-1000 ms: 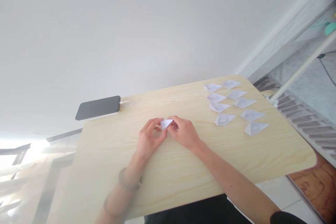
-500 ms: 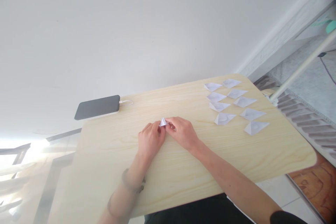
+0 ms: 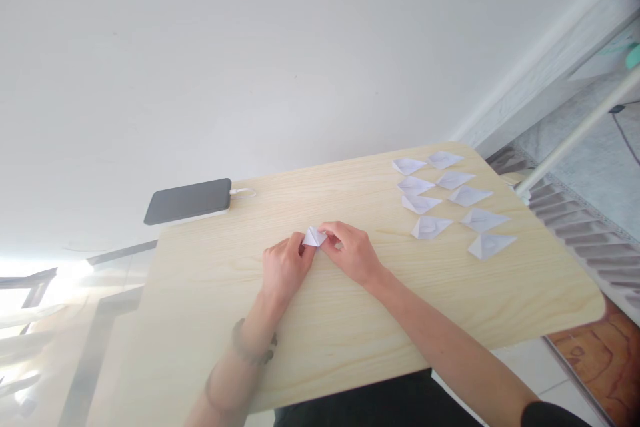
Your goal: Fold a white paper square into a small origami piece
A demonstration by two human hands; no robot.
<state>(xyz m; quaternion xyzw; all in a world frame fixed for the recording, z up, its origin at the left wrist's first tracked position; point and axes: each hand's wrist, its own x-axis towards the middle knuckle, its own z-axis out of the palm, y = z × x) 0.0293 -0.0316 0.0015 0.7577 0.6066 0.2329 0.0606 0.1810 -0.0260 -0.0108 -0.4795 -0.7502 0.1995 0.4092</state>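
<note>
A small piece of folded white paper (image 3: 314,237) is pinched between both hands above the middle of the table. My left hand (image 3: 287,267) has its thumb and fingers closed on the paper's left corner. On the right corner, my right hand (image 3: 353,252) grips with thumb and index finger. A crease runs down the paper's front face, and its lower edge shows between the thumbs. To the right lie several folded white paper boats (image 3: 431,227) in two uneven columns.
A dark power bank or phone (image 3: 189,202) with a white cable (image 3: 243,191) plugged in lies at the table's back left. The pale wood table (image 3: 350,340) meets a white wall (image 3: 280,67) behind. A white pole (image 3: 580,130) stands past the right edge.
The folded paper has opened out wider between my fingers, showing more of its front face. My right hand has shifted slightly right. The view has moved a little.
</note>
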